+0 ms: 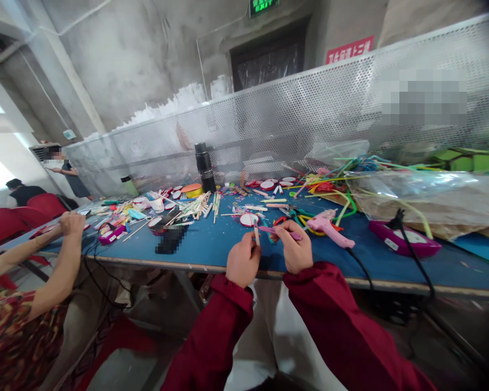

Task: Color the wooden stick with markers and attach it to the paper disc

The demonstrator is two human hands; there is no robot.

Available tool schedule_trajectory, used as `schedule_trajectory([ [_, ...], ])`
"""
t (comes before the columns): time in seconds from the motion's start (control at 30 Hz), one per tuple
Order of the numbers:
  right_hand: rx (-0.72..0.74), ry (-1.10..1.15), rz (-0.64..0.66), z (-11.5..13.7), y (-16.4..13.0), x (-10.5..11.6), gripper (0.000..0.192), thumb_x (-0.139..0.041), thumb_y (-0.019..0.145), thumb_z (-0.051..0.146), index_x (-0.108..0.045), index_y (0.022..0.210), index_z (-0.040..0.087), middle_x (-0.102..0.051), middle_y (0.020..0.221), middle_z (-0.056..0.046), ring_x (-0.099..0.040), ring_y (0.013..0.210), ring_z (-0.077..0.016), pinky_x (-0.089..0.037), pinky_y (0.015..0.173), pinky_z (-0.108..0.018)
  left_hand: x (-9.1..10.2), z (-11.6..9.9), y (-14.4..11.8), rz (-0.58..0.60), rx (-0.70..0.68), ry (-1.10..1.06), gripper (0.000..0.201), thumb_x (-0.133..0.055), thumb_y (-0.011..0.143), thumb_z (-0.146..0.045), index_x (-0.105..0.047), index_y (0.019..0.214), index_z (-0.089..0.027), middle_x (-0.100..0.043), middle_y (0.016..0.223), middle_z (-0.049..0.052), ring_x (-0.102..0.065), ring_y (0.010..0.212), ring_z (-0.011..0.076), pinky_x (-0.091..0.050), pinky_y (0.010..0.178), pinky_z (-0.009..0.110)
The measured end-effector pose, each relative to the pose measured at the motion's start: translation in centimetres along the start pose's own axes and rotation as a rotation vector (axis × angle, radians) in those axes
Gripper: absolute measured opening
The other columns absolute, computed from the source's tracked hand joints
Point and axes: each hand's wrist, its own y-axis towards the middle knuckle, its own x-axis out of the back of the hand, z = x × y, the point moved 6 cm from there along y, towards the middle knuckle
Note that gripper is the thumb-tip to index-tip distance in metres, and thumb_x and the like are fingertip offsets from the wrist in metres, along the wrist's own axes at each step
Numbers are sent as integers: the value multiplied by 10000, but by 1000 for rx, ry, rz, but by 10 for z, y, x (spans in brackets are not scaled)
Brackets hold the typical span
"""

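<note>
Just past the table's near edge, my left hand (243, 260) pinches a pale wooden craft stick (256, 232) that points upward. My right hand (296, 247), also closed, grips a slim purple stick-like tool (295, 234). Its thin end reaches left towards the craft stick; whether the two touch I cannot tell. Behind my hands lies a round white disc with a red rim (249, 219). A pink glue gun (324, 224) rests on its side to the right of my right hand, its black cord running over the table edge.
On the blue table (212, 247) lie a black phone (171, 239), piled craft sticks (199, 206) and a purple power strip (405, 239). A black bottle (204, 168) stands at the back by the perforated metal screen (285, 119). At left, a co-worker's hands (71, 224) are over the table.
</note>
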Motion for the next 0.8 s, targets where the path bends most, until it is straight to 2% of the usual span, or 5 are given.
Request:
schedule_trajectory([
  [0.4, 37, -29, -24, 1, 1, 2, 190, -699, 816, 345, -651, 685, 217, -640, 614, 18, -595, 589, -142, -496, 585, -260, -1, 2, 0, 0, -6, 10, 329, -495, 955, -208, -550, 1277, -248, -752, 947, 30, -700, 888, 223, -478, 759, 305],
  [0.8, 12, -15, -26, -2, 1, 2, 200, -709, 802, 349, -642, 672, 213, -636, 595, 17, -589, 569, -143, -497, 568, -262, -1, 3, 0, -7, -7, 1, 320, -500, 954, -205, -562, 1265, -245, -746, 929, 25, -689, 866, 219, -468, 746, 302],
])
